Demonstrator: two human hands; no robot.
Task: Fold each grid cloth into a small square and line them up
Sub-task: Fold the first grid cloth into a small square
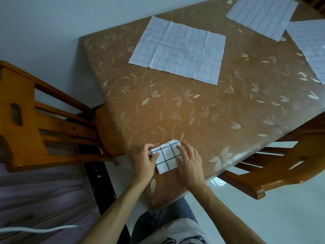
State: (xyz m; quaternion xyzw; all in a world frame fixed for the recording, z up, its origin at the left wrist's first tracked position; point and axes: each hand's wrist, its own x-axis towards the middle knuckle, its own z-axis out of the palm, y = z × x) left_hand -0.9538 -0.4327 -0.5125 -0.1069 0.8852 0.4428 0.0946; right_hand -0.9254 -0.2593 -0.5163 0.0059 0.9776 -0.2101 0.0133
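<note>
The left hand [144, 159] pinches the folded cloth [166, 158]; the right hand [190, 163], grip wide, presses it. Beyond it, 3 flat cloths [177, 50] lie on the surface [193, 111].

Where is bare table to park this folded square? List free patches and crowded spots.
Widest patch: mid-table, between the folded cloth, held by the left hand and right hand, and the large flat cloth. Another runs right of the right hand along the near edge. Crowded: the far right corner, where the far cloth and right-edge cloth lie close together.
</note>
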